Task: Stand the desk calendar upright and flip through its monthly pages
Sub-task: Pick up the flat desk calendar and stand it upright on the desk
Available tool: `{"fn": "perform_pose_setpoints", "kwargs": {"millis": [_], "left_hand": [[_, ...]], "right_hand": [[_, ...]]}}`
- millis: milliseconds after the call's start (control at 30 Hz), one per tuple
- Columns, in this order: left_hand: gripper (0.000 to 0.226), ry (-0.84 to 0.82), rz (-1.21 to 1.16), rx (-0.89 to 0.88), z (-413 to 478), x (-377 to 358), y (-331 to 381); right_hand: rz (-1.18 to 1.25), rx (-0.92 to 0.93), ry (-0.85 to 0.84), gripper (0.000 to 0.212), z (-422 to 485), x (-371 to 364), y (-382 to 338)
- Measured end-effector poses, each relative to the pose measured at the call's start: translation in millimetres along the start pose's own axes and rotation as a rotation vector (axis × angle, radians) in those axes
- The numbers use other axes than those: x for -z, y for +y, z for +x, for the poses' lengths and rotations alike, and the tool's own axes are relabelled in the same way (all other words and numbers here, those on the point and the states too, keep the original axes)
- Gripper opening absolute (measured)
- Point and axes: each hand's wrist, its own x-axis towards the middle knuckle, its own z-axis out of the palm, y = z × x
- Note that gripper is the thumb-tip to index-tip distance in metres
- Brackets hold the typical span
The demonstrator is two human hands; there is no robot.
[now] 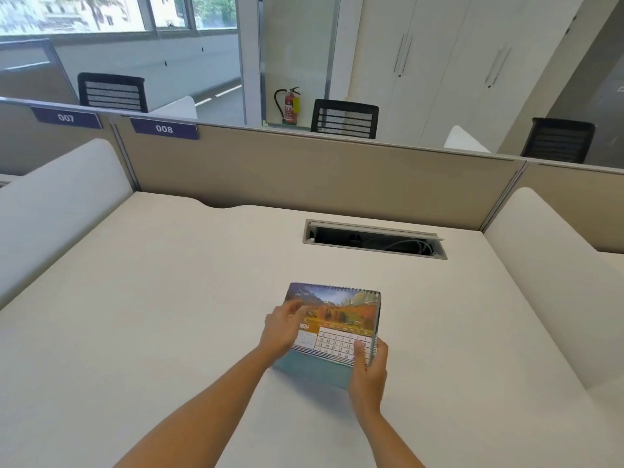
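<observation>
A spiral-bound desk calendar (341, 315) sits near the front middle of the white desk (169, 298). Its top page shows an autumn mountain picture above a date grid, and the wire spiral runs along its far edge. A grey-teal base flap sticks out toward me under the pages. My left hand (283, 329) lies on the left part of the page, fingers blurred. My right hand (368, 369) pinches the near right corner, thumb on the date grid. Whether the calendar lies flat or leans is hard to tell.
An open cable tray (373, 238) is cut into the desk behind the calendar. Beige partition panels (304, 170) close the back, with white rounded side dividers (57, 204) left and right (553, 265). Black chairs and a fire extinguisher (289, 106) stand beyond.
</observation>
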Motion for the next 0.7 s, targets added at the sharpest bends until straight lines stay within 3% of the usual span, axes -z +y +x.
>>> {"fn": "perform_pose_setpoints", "kwargs": {"millis": [200, 333, 500, 600, 700], "left_hand": [[0.044, -0.024, 0.302, 0.253, -5.2, 0.9, -38.7], [0.047, -0.012, 0.245, 0.354, -13.6, 1.6, -50.0], [0.038, 0.040, 0.150, 0.393, -15.1, 11.7, -56.6], [0.017, 0.064, 0.086, 0.338, -12.9, 19.4, -61.0], [0.036, 0.113, 0.028, 0.325, -7.1, 23.6, -60.3]], "right_hand": [[-0.002, -0.113, -0.126, 0.025, -0.7, 8.2, 19.3], [-0.081, -0.141, -0.200, 0.037, 8.7, 8.3, 17.3], [-0.510, -0.220, -0.182, 0.077, 19.6, -2.5, 23.2], [-0.563, -0.261, -0.165, 0.076, 16.3, -13.0, 25.6], [-0.552, -0.311, -0.117, 0.069, 16.6, -21.3, 23.1]]}}
